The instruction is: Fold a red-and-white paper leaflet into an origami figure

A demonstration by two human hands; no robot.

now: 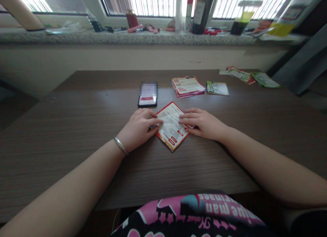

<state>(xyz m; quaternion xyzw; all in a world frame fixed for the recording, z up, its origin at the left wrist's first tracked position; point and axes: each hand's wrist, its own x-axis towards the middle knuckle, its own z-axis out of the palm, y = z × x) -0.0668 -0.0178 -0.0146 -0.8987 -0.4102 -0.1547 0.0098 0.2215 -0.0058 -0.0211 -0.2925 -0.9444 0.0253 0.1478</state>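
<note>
Spreading wide under everything, the table (76, 138) gave us a flat, wood-grained surface to work on, its brown streaks running crosswise. Beyond it, the speckled stone sill (76, 38) kept small clutter off our work surface. Our left hand (139, 126) lay at the sheet's left corner, fingers bent and tips on the paper; we could not tell whether the thumb pinched the edge. Our right hand (204, 124) lay opposite, fingers released and loosely spread over the right corner, clenching nothing. Between them the sheet (170, 128) sat as a diamond, one corner towards us, probably so that both sides were steadied at once; it was thin printed paper, red- and orange-edged, with a crease across its pale middle. The stack (187, 86) stood just beyond, to the right, likely for easy reach, its layered edges slightly uneven. The phone (147, 100), a dark-rimmed slab, lay beyond our left hand, apparently placed for a glance. Right of the stack was a small green-and-white pile (218, 88), and smallest, a smooth, silvery bangle (120, 146) ringed our left wrist.
</note>
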